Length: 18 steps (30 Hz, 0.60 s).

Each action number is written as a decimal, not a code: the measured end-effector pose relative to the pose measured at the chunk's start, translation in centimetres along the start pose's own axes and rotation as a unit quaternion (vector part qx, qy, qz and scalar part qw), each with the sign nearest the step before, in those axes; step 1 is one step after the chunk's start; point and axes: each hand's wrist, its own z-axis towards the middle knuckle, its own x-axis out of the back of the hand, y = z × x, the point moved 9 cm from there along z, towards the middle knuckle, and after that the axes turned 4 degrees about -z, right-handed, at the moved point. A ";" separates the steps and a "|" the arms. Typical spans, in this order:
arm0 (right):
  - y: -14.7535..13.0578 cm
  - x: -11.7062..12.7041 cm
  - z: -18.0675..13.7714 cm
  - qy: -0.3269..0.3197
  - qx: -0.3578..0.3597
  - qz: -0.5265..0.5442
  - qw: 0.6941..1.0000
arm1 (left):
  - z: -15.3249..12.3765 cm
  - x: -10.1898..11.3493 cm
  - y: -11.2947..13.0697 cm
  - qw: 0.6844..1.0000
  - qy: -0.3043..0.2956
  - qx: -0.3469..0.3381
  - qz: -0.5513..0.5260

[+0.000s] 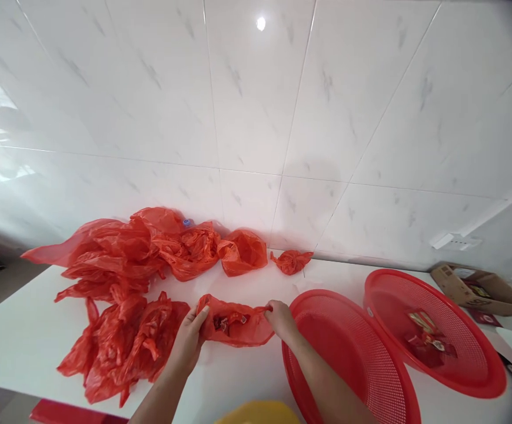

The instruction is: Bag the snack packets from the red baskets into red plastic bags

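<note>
A small red plastic bag [235, 324] with a few wrapped items inside lies on the white table [17, 335] between my hands. My left hand [189, 341] grips its left end, fingers closed on the plastic. My right hand [280, 321] pinches its right end. A pile of crumpled red bags [123, 344] lies just left of my left hand. A red mesh basket [348, 359] sits right beside my right forearm.
More red bags [150, 247] are heaped against the tiled wall, with a knotted small one [290, 261] apart. A second red basket [432, 330] holds several wrapped items. A cardboard box [481, 288] stands at the far right. A yellow object [258, 412] shows at the bottom edge.
</note>
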 end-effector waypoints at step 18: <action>-7.0 6.1 -4.2 -0.012 0.060 0.366 0.929 | -3.5 -0.5 9.2 0.884 0.043 -0.152 0.440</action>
